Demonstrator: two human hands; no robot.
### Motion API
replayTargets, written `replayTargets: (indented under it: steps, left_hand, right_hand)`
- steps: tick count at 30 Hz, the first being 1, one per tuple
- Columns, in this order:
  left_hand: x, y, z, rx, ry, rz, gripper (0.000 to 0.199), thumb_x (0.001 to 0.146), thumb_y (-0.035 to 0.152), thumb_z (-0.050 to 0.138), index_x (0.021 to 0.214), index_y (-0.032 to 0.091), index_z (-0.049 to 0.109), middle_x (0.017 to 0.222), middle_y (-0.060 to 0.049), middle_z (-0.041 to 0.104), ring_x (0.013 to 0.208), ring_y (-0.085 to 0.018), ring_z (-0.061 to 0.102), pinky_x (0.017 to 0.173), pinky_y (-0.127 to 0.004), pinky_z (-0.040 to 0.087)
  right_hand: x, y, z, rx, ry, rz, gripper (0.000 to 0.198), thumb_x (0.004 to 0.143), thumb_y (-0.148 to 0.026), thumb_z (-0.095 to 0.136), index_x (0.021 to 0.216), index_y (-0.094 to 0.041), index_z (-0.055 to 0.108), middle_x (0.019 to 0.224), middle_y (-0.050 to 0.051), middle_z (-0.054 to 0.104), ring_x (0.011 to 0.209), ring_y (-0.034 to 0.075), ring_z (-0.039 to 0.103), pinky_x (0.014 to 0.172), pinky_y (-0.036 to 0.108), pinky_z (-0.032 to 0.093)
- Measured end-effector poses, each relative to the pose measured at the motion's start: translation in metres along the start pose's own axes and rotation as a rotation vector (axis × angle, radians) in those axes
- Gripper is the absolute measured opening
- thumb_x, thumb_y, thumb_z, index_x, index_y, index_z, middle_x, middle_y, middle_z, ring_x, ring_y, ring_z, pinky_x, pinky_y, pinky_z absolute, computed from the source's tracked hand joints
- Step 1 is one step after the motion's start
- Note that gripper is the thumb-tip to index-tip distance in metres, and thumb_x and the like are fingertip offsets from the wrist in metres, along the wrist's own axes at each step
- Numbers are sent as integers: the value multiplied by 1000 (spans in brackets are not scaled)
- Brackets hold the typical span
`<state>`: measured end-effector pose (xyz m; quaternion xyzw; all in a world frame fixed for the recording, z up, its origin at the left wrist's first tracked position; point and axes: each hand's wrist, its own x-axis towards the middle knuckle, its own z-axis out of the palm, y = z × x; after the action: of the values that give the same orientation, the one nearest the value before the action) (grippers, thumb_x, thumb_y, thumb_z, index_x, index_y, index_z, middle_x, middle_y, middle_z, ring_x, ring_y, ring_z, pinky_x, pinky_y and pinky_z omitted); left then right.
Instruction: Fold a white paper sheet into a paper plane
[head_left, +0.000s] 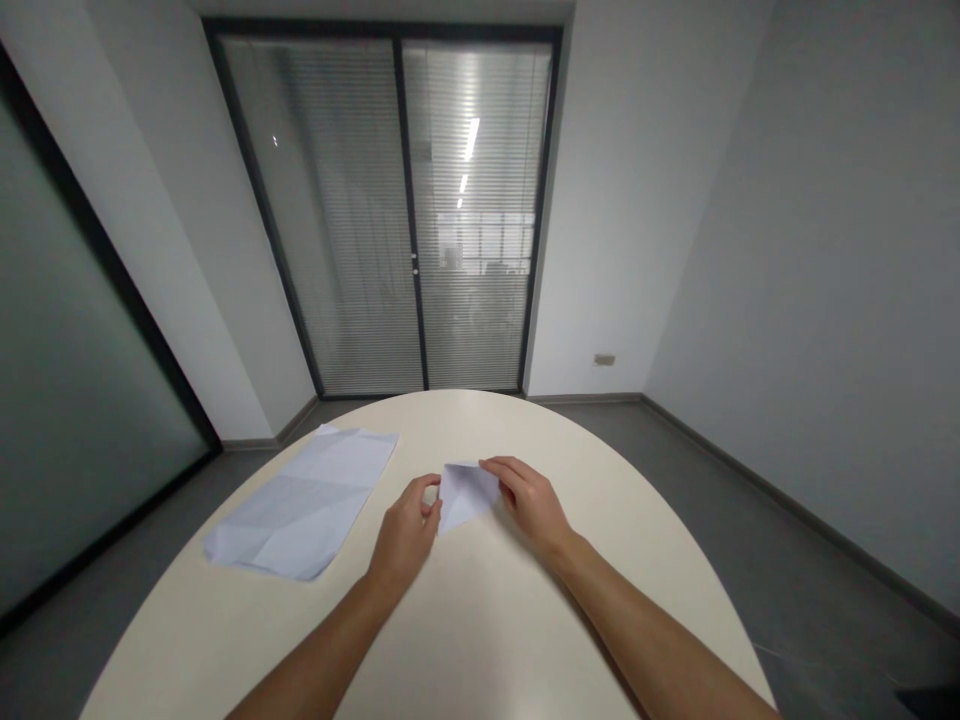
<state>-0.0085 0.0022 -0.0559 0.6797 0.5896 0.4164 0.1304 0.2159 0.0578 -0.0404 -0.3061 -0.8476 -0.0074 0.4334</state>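
A small folded sheet of white paper (466, 492) is held between my two hands just over the table. My left hand (409, 525) pinches its left edge between thumb and fingers. At the upper right corner, my right hand (526, 498) grips the paper with closed fingers, the thumb partly hidden. The paper's top edge looks folded, with a shaded crease below it.
A larger creased stack or sheet of white paper (300, 505) lies on the left of the round cream table (465, 640). Beyond the table's far edge stands a dark-framed glass partition with blinds (337, 230). Plain walls rise on both sides.
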Motion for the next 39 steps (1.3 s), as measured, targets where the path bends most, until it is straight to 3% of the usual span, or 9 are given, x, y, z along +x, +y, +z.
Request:
replayTargets:
  steps: [3,7,10,13,16,26,30,36,39]
  left_hand:
    - [0,-5,5,-147,-20,-48,43,90,21,55,132,22,48,108,-4,71,69,-15,68,73,-30,53]
    - [1,-16,13,-210,-15,-47,55,89,21,55,141,22,36,136,-11,58,75,-14,69,79,-33,55]
    - [2,-24,17,-146,20,22,59,89,21,54,144,23,34,143,-12,50,96,-17,69,91,-37,54]
    - [2,-32,19,-42,62,117,63,88,18,55,146,22,33,147,-12,45,127,-24,55,107,-43,46]
    - [1,-37,21,46,51,204,64,87,17,56,147,21,36,148,-13,48,138,-26,45,115,-48,37]
    - [-1,-22,18,199,-133,215,48,85,6,45,132,14,57,130,-14,65,125,-26,59,113,-52,40]
    - [-1,-19,15,154,-133,201,39,94,15,43,128,13,60,128,-14,66,121,-25,60,108,-47,46]
    - [-2,-22,17,123,-62,288,29,93,24,54,121,18,60,119,-11,67,117,-25,58,104,-47,48]
    - [-3,-18,15,119,-83,301,29,91,22,57,120,18,60,117,-10,67,114,-26,58,103,-48,48]
  right_hand:
    - [0,-8,1,-3,-17,-48,45,95,-5,41,130,-24,61,121,8,69,109,20,66,93,36,56]
    - [-2,-13,4,-17,-66,-96,40,98,-10,41,132,-22,59,121,9,71,108,22,67,92,38,55]
    - [-3,-15,7,-1,-133,-98,37,99,-13,43,130,-22,59,121,8,71,107,21,68,92,38,54]
    - [-3,-18,10,35,-215,-90,34,99,-17,46,130,-22,59,123,7,70,108,21,67,93,37,52]
    - [-3,-20,12,47,-287,-58,35,99,-19,46,131,-23,58,123,7,70,109,20,67,94,36,51]
    - [-4,-21,5,72,-527,-32,45,90,-16,52,134,-23,58,119,7,71,105,21,67,95,33,49]
    - [-3,-24,1,128,-577,-23,45,89,-26,58,134,-25,58,119,7,71,107,22,66,94,33,49]
    - [-5,-19,6,201,-529,72,36,93,-24,54,128,-23,60,115,6,71,105,21,65,95,33,49]
    - [-6,-17,8,200,-486,90,48,88,-28,61,135,-20,53,124,10,67,112,24,62,99,38,47]
